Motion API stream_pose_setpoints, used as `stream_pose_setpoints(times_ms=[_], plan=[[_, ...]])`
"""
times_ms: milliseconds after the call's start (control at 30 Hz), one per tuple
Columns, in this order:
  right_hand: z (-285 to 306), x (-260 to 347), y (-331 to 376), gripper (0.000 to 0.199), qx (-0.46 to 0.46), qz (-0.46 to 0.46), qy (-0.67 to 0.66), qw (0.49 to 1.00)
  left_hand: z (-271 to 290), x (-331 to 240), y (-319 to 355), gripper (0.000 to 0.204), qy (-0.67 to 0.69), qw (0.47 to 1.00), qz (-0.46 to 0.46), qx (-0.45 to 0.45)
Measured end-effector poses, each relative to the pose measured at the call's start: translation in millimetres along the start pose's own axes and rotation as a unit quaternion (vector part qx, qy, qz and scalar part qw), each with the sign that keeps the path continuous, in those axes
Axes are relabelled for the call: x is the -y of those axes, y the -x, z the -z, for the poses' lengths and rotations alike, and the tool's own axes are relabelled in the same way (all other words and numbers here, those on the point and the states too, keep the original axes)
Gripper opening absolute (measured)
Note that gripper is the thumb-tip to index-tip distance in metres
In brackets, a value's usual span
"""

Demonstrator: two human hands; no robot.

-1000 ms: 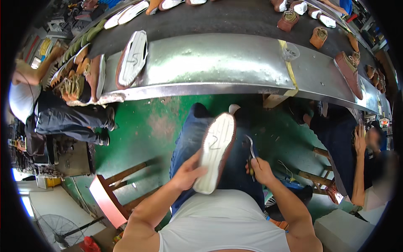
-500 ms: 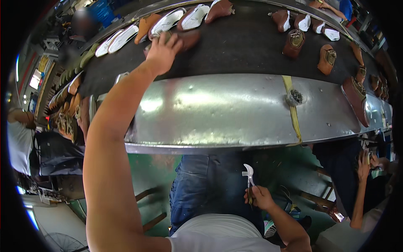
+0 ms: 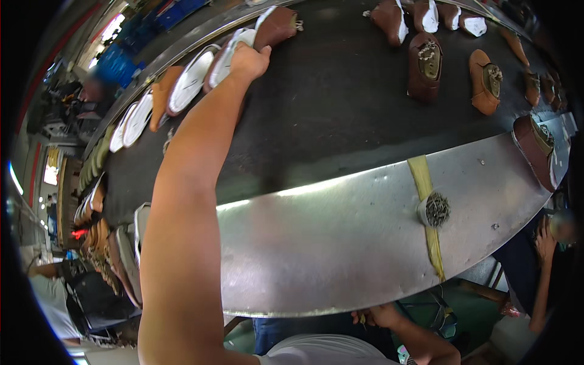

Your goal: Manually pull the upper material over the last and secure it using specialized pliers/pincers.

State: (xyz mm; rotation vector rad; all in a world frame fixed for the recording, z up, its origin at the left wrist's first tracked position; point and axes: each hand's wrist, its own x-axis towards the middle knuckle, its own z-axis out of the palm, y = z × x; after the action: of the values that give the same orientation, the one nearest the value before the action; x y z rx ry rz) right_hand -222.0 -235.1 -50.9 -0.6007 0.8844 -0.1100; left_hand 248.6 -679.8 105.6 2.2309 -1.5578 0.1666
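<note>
My left arm stretches over the dark belt, and my left hand (image 3: 248, 62) closes on a brown shoe (image 3: 226, 56) lying with its white underside up. The thumb sticks out to the right; the other fingertips are partly hidden against the shoe. Just beyond the hand lies another brown shoe (image 3: 277, 27) with a tuft of lace. Low in front of me, my right hand (image 3: 382, 316) is closed round the handles of pincers (image 3: 363, 319). The metal table edge hides the pincers' head.
A dented metal ledge (image 3: 316, 243) with a yellow strap (image 3: 421, 176) carries a cup of small nails (image 3: 437, 210). Several brown shoes stand on the belt (image 3: 328, 109) to the right, including a maroon one (image 3: 424, 67). A co-worker's hand (image 3: 544, 243) shows at far right.
My left hand has moved from a nearer brown shoe to one in the far row and closed. The view has tilted forward and turned, so the table edge now covers the pincers' head.
</note>
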Motion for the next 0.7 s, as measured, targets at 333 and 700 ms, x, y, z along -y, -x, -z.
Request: stream_pose_setpoints(times_ms=[333,700], plan=[[-17,4,18,0.037,-0.033,0.007,-0.001,0.999,15,-33,14,0.058,0.342,0.913,0.193,0.112],[-11,-84,65,0.053,-0.059,0.078,0.059,0.993,222,26,331,0.047,0.610,0.768,0.192,-0.033]])
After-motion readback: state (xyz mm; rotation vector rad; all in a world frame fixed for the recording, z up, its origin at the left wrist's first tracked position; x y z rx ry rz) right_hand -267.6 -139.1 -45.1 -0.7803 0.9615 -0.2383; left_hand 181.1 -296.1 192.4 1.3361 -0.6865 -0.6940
